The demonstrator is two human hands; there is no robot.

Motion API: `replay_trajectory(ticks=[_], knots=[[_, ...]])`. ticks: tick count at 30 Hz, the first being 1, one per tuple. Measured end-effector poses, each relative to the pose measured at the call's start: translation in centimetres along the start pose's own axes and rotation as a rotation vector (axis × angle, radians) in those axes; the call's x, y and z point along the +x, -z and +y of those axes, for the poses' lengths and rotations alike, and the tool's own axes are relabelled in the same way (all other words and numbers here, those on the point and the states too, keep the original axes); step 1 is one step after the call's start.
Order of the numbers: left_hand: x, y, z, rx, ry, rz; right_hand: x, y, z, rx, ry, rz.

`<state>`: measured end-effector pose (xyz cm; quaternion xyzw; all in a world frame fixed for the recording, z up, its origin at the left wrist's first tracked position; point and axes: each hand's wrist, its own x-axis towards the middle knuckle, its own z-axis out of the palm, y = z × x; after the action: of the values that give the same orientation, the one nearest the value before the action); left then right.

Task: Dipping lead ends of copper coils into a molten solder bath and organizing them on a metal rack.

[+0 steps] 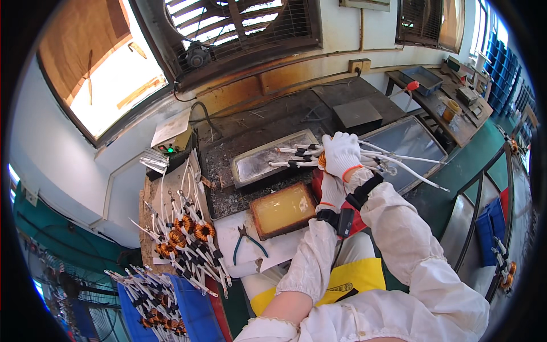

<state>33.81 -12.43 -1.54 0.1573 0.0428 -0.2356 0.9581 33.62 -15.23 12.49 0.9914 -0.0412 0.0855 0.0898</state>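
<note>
My right hand (343, 153), in a white glove, is closed round a bundle of copper-wound ring coils with white leads (299, 155). Black-sleeved lead ends point left over a rectangular pot of silvery metal (253, 166); other leads stick out to the right. Just below, my left hand (332, 189), also gloved, is close against the underside of the right; its fingers are mostly hidden, and a red piece shows beside it. A tray of yellowish liquid or wax (285, 211) sits nearer to me. Blue-handled cutting pliers (248, 245) lie left of it on white paper.
More ring coils (183, 231) with leads are heaped on a board at left. Below, a blue bin (196, 310) holds several others. A control box (174, 139) with a green light stands behind. At right are a grey shallow tray (407, 145) and a metal block (357, 115).
</note>
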Motion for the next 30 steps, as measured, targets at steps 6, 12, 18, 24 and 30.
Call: replay_trajectory(ticks=[6, 12, 18, 24, 30], knots=[[0.0, -0.1, -0.3, 0.038, 0.002, 0.075, 0.6, -0.2, -0.1, -0.013, -0.034, -0.044], [1.3, 1.6, -0.6, 0.140, -0.029, 0.115, 1.1, -0.6, -0.4, -0.017, -0.051, -0.054], [1.9, 2.7, -1.9, 0.102, -0.024, 0.042, 1.4, -0.4, -0.1, -0.066, -0.104, -0.117], [2.2, 4.1, -2.1, 0.211, -0.066, -0.140, 1.7, -0.7, -0.2, -0.066, -0.114, -0.117], [1.2, 2.5, -1.1, 0.056, 0.056, -0.067, 1.8, -0.1, -0.5, -0.056, -0.087, -0.137]])
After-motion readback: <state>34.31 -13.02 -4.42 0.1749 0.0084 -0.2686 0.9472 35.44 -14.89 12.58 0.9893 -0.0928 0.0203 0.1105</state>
